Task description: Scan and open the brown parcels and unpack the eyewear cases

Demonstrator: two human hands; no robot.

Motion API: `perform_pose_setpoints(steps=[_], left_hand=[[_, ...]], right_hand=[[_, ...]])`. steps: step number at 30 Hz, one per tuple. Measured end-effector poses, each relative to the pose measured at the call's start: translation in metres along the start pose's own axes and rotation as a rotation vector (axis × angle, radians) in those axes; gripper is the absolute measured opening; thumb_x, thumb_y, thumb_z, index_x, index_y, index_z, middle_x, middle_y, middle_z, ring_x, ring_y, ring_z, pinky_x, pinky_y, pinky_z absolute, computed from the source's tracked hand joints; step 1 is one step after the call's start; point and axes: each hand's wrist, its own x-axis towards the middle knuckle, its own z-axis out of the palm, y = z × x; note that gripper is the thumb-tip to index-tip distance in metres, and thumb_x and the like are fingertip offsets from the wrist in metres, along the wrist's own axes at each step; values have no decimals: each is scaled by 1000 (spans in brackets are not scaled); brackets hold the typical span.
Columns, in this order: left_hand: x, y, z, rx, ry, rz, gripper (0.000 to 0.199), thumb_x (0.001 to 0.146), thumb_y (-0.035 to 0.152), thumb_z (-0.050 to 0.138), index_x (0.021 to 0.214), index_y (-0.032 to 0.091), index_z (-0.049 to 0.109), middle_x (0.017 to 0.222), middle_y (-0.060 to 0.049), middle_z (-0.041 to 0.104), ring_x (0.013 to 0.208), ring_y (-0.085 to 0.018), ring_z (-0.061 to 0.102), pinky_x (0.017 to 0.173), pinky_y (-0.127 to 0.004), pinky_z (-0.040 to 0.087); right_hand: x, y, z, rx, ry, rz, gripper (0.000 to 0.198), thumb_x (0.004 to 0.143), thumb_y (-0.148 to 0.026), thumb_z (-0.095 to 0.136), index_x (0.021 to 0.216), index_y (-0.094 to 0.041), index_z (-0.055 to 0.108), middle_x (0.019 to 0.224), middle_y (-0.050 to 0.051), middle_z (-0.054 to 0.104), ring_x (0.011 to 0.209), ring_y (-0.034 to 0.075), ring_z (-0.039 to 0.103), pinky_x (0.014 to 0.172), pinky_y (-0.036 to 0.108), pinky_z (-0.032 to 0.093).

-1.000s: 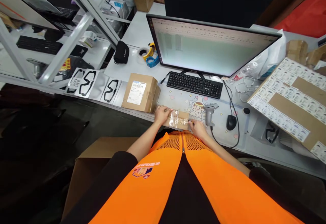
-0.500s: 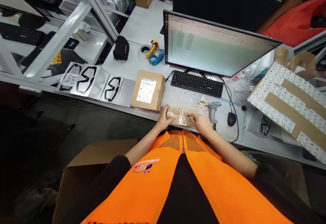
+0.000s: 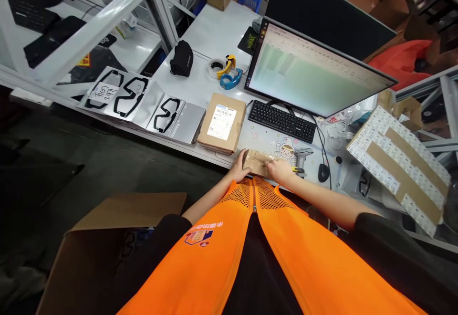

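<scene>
A small brown cardboard box [image 3: 258, 161] with clear tape lies at the desk's front edge, close to my body. My left hand [image 3: 237, 167] grips its left end, thumb and fingers around the edge. Over the box's right part is my right hand [image 3: 281, 170], closed, its fingertips against the taped top. The yellow end of a box cutter [image 3: 296, 169] sticks out from the right side of this hand; its blade is hidden. Just left of the box lies a larger labelled carton [image 3: 222, 123], and a grey barcode scanner [image 3: 302, 156] stands to the right.
Behind are a keyboard [image 3: 282, 120] and a monitor [image 3: 318, 67]. A mouse [image 3: 324, 173] and a label-covered cardboard sheet [image 3: 400, 167] are to the right. Tape dispensers [image 3: 231, 80] sit further back. Flat packages [image 3: 130, 96] line the left edge. An open carton [image 3: 125, 215] stands below left.
My view has shifted. My right hand has turned over the small box, and the yellow end of the cutter now shows to its right. My left hand keeps its hold on the box.
</scene>
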Motion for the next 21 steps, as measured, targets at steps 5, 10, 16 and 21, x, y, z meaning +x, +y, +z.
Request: perform_pose_setpoints(steps=[5, 10, 16, 21], left_hand=[[2, 3, 2, 38, 8, 28, 100, 89, 28, 75, 176, 19, 25, 181, -20, 31, 169, -36, 30, 139, -55, 26], [5, -3, 4, 54, 29, 72, 99, 87, 27, 75, 174, 16, 29, 177, -22, 37, 166, -37, 36, 139, -56, 26], [-1, 1, 5, 46, 40, 37, 95, 90, 28, 69, 175, 18, 28, 179, -20, 36, 167, -34, 35, 139, -53, 25], [-9, 15, 4, 117, 63, 15, 92, 92, 27, 66, 175, 19, 28, 177, -19, 39, 165, -35, 37, 138, -55, 29]], right_hand=[[-32, 46, 30, 7, -52, 118, 70, 110, -16, 37, 179, -29, 29, 118, 19, 80, 112, 34, 79, 95, 44, 58], [-15, 25, 26, 97, 27, 161, 54, 117, -46, 33, 163, -22, 45, 117, 20, 80, 115, 34, 78, 92, 41, 58], [19, -2, 8, 100, 67, 33, 43, 114, -24, 33, 150, -21, 57, 122, 20, 79, 112, 32, 79, 93, 41, 59], [-21, 69, 37, 66, -42, 88, 40, 113, -28, 43, 148, -22, 60, 113, 19, 80, 105, 35, 80, 90, 43, 58]])
